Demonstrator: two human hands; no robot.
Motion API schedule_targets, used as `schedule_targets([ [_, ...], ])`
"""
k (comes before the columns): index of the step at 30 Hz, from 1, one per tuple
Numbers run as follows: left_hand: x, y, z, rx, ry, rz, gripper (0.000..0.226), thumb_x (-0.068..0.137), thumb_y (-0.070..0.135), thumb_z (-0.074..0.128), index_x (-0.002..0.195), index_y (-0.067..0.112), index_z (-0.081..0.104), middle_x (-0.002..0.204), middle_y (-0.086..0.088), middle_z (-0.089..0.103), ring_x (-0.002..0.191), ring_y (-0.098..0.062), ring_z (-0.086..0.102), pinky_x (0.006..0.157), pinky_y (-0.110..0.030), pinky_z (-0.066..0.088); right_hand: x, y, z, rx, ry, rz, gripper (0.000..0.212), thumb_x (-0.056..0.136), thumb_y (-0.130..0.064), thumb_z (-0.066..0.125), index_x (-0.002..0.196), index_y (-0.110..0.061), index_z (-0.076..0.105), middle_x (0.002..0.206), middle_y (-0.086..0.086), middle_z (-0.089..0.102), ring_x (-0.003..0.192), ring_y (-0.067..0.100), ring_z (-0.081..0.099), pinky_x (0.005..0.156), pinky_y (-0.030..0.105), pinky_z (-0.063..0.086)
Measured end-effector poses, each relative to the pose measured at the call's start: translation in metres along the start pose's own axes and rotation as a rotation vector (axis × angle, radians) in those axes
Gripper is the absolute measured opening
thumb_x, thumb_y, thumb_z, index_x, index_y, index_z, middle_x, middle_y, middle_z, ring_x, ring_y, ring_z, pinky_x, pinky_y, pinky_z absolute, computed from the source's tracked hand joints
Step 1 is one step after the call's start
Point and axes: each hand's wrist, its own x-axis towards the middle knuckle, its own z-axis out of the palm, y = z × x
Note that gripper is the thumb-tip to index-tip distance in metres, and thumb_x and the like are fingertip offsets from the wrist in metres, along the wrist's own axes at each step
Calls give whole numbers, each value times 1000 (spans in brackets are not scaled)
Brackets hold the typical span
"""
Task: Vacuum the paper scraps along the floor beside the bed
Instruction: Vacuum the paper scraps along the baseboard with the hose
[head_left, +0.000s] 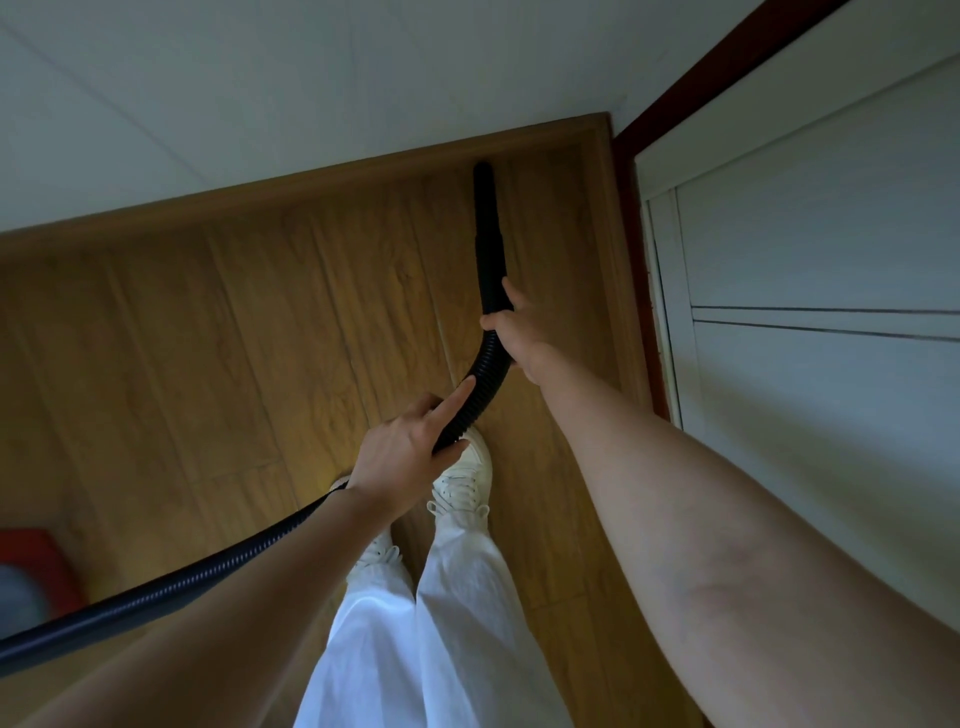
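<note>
Looking down from the head cam: right hand (519, 332) is wrapped round the smooth black nozzle tube (485, 234), whose tip meets the wooden skirting just beyond it. Left hand (405, 452) grips the ribbed hose (208, 571) trailing back-left over wood-grain floor (208, 338). White sneakers (465, 478) sit under both hands.

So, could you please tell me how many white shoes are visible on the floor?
2. One white shoe sits just below the left hand gripping the black vacuum hose; the other is nearer, mostly hidden under the left forearm and white trousers.
</note>
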Motion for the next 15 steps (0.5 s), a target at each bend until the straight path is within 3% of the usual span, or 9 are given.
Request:
schedule_targets([
  [4,6,1,2,17,17,-1,68,91,35,57,148,34,20,117,5,56,78,-13,61,52,-23,44,2,0,-4,19,71,7,73,93,-9,51,152,-36,18,145,4,42,107,22,54,93,41,51],
  [10,24,-2,-1,70,-47,37,68,92,36,53,148,37,14,114,5,56,81,-14,60,59,-29,52,3,7,-14,53,202,44,72,94,-13,52,152,-36,16,141,6,47,104,25,58,91,45,53],
  [15,11,-5,-3,22,-44,24,69,91,35,56,148,35,17,111,3,57,78,-16,61,57,-34,54,-3,6,-1,-4,141,22,72,94,-15,53,152,-37,16,142,3,46,106,23,57,92,43,53],
])
